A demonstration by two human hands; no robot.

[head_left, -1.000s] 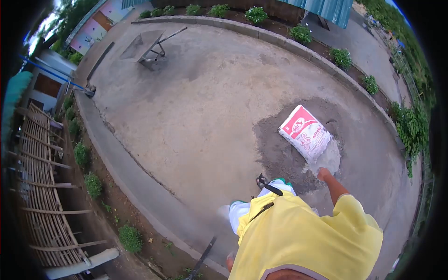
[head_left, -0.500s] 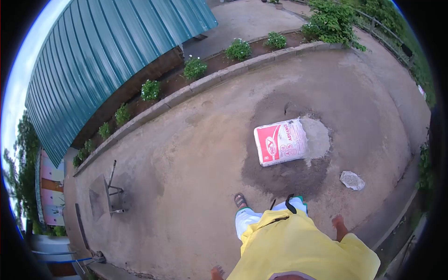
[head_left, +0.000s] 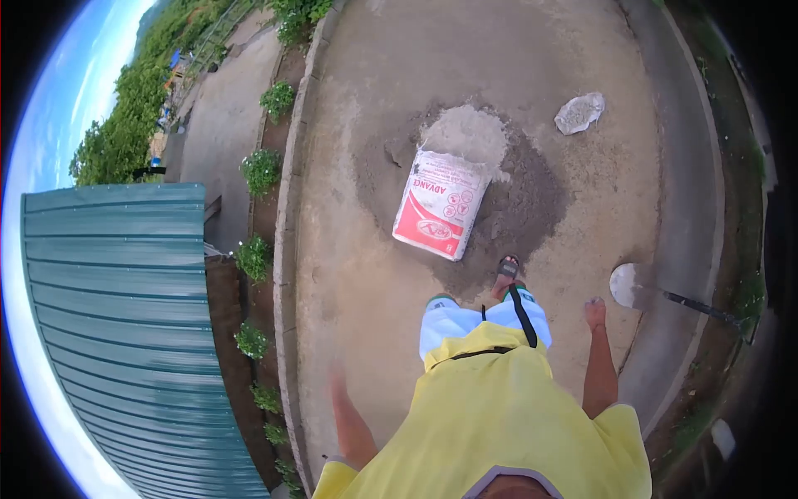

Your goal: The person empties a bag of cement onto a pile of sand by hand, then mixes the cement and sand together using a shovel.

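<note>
Right hand [head_left: 595, 313] free; shovel [head_left: 629, 285] just beside, rightward (cement bag [head_left: 439, 204] ahead).

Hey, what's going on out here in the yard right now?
A person in a yellow shirt stands on a concrete yard, arms down at the sides. The right hand holds nothing, and the left hand is blurred. Ahead of the feet, a red and white cement bag lies on a dark sand pile, with grey powder at its far end. A shovel lies on the ground near the right hand, untouched.
</note>
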